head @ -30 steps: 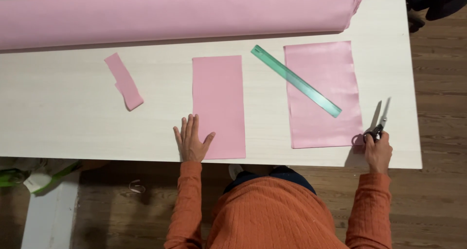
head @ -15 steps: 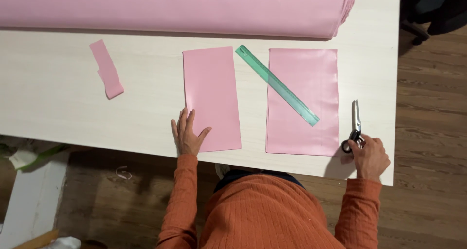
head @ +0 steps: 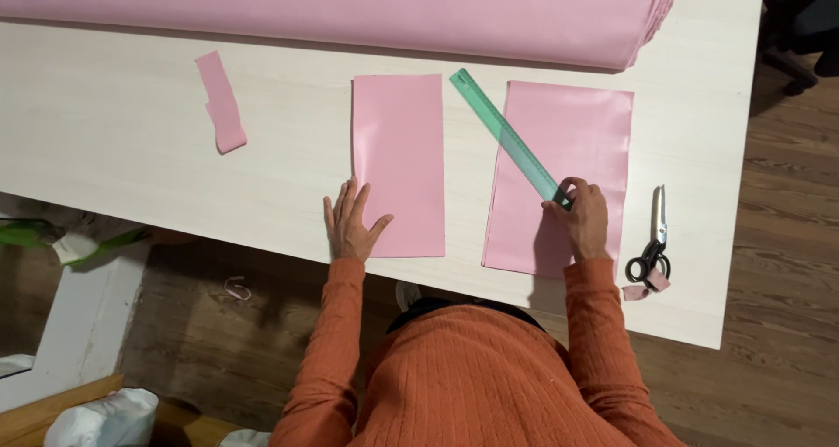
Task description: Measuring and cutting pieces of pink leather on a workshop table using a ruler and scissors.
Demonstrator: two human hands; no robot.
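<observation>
Pinching green ruler (head: pixel 509 138) w/ right hand (head: pixel 583 221); left hand (head: pixel 353 222) flat, open on pink sheet (head: pixel 399 163)

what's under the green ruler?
The ruler lies slantwise: its top end on the bare table, the rest on the right pink sheet. The right hand grips its lower end. What lies beneath that sheet is hidden.

Big pink fabric roll (head: pixel 350 10) runs along the far edge of the pale wood-grain table (head: pixel 105 150). Small pink offcut strip (head: pixel 221 102) lies far left, well apart from the rest. Black-handled scissors (head: pixel 654 237) lie flat near the right edge, a tiny pink scrap (head: pixel 647 286) touching the handles. Wood plank floor (head: pixel 778 307) below.
</observation>
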